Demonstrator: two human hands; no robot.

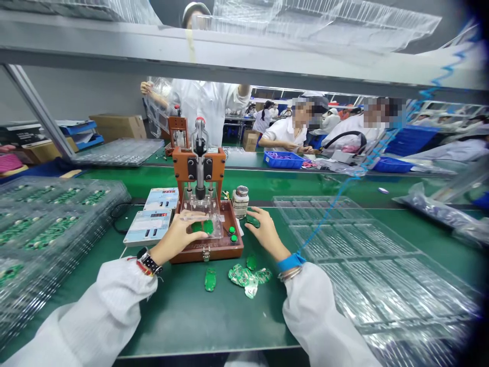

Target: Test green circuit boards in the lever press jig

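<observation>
My left hand (182, 232) reaches into a brown test fixture (206, 253) with a toggle clamp (200, 153). Its thumb and fingers close around a green circuit board (208, 227) over the fixture's clear plate; another board shows beside it, partly behind the fingers. To the right of the fixture, my right hand (266, 232) pinches a green circuit board (252, 221) just above the bench. In front of the fixture lies a single board (210, 280), with a loose pile of circuit boards (248, 278) to its right.
Two white meters (148, 228) stand left of the fixture, a jar (240, 202) behind right. Stacked trays of boards (49, 219) fill the left; clear trays (374, 260) lie right. A blue coiled cord (324, 214) runs to my right wristband. Co-workers (286, 130) sit beyond.
</observation>
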